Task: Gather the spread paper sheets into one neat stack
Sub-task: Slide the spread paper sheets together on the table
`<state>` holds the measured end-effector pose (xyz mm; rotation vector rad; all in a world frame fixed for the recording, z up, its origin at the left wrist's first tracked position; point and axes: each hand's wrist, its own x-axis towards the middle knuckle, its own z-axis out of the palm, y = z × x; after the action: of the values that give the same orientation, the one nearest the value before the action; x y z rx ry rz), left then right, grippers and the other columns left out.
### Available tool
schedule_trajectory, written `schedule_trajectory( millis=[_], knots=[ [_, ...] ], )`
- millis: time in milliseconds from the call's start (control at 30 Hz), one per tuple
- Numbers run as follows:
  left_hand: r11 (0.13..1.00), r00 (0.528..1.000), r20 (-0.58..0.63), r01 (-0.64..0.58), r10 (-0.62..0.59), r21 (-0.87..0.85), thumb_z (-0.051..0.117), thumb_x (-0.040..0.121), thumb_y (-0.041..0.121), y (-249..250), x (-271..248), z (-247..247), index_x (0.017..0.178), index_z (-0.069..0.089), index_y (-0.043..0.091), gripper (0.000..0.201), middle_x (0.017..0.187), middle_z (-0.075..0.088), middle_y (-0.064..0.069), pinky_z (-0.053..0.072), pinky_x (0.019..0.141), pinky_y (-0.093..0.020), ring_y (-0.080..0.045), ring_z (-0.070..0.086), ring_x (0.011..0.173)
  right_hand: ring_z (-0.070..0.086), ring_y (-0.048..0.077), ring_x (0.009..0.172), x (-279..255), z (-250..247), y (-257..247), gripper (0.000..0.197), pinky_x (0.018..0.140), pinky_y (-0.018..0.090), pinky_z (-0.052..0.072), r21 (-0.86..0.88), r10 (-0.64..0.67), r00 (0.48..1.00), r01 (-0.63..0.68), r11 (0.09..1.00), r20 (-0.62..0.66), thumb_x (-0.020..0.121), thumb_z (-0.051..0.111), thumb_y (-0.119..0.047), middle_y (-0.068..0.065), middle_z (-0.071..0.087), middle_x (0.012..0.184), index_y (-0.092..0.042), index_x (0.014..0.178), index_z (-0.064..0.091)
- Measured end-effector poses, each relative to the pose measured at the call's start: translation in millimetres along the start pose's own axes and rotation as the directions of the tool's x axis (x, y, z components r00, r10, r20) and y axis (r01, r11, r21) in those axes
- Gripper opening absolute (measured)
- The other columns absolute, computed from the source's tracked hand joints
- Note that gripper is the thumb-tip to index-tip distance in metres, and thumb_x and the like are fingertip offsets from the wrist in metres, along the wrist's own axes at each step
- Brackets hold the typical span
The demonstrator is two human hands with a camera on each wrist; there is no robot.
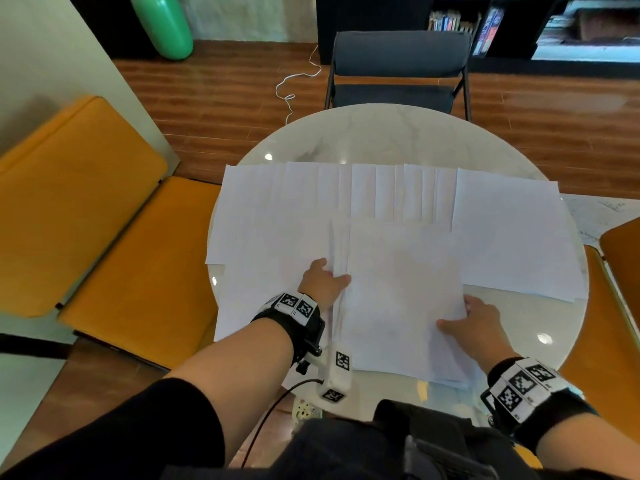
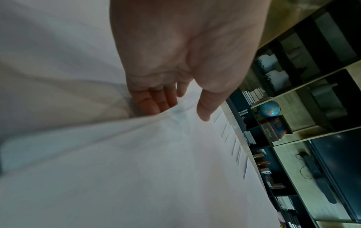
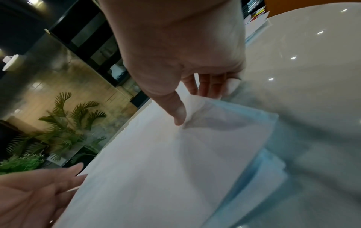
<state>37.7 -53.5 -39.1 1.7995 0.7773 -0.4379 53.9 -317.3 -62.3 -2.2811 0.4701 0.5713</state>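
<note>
Head view: round white counter [image 1: 398, 133] carrying a fanned row of paper sheets [image 1: 381, 192] along its far half, too overlapped to count, and a gathered stack [image 1: 398, 289] lifted slightly at the near edge. Two hands hold the stack, one per side. Left hand [image 1: 323, 280], grip narrow, fingers under the stack's left edge and thumb on top. Right hand [image 1: 479, 322], grip narrow, thumb pressed on the right near corner. Left wrist view adds the fingers [image 2: 154, 101] tucked beneath a bowed sheet, with the row's stepped edges beyond. Right wrist view adds the thumb [image 3: 175, 109] pinching the corner against fingers below, and several layered edges.
</note>
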Motion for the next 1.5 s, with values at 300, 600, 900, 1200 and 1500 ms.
schedule_trajectory(
  millis=[300,600,900,1200,1500],
  knots=[
    [0.994,0.976,0.219,-0.027,0.002,0.109,0.057,0.092,0.032,-5,-9,-4,0.148,0.029,0.010,0.066,0.152,0.039,-0.010,0.034,0.114,-0.036,-0.028,0.042,0.135,0.061,0.026,0.093,-6,14,-12,0.051,0.090,0.038,0.049,0.011,-0.085,0.993,0.084,0.996,0.087,0.068,0.079,-0.028,0.009,0.056,0.111,-0.014,0.113,0.060],
    [0.989,0.969,0.235,-0.045,0.077,-0.139,0.061,0.089,0.033,-10,-10,-33,0.139,0.043,0.011,0.057,0.142,0.052,-0.007,0.035,0.113,-0.042,-0.025,0.048,0.130,0.067,0.034,0.100,-11,17,-17,0.067,0.093,0.048,0.050,0.531,-0.095,0.990,0.025,0.847,0.106,0.065,0.084,-0.026,0.014,0.069,0.113,-0.010,0.123,0.054],
    [0.949,0.957,-0.232,-0.101,0.175,0.297,0.055,0.090,0.035,-40,0,-94,0.133,0.051,0.023,0.045,0.144,0.042,-0.006,0.037,0.109,-0.037,-0.027,0.044,0.131,0.055,0.033,0.096,-14,47,-50,0.034,0.088,0.039,0.042,0.134,-0.096,0.995,0.098,0.986,-0.022,0.093,0.054,-0.025,0.021,0.062,0.113,0.000,0.115,0.056],
    [0.943,0.922,-0.381,0.185,-0.068,0.278,0.059,0.086,0.039,-73,1,-141,0.147,0.031,0.019,0.070,0.152,0.030,-0.012,0.034,0.111,-0.045,-0.035,0.032,0.137,0.059,0.036,0.094,-31,82,-91,0.032,0.090,0.046,0.048,0.148,-0.119,0.993,0.117,0.982,0.010,0.093,0.053,-0.030,0.015,0.064,0.100,-0.003,0.108,0.061],
    [0.994,0.982,-0.151,0.111,-0.110,0.001,0.058,0.090,0.032,-69,2,-154,0.153,0.009,0.018,0.080,0.157,0.025,-0.012,0.035,0.109,-0.039,-0.032,0.034,0.140,0.055,0.032,0.085,-38,121,-123,0.031,0.080,0.039,0.044,0.181,-0.103,0.992,0.088,0.980,0.079,0.092,0.053,-0.031,0.019,0.055,0.096,0.000,0.096,0.049]
  ],
)
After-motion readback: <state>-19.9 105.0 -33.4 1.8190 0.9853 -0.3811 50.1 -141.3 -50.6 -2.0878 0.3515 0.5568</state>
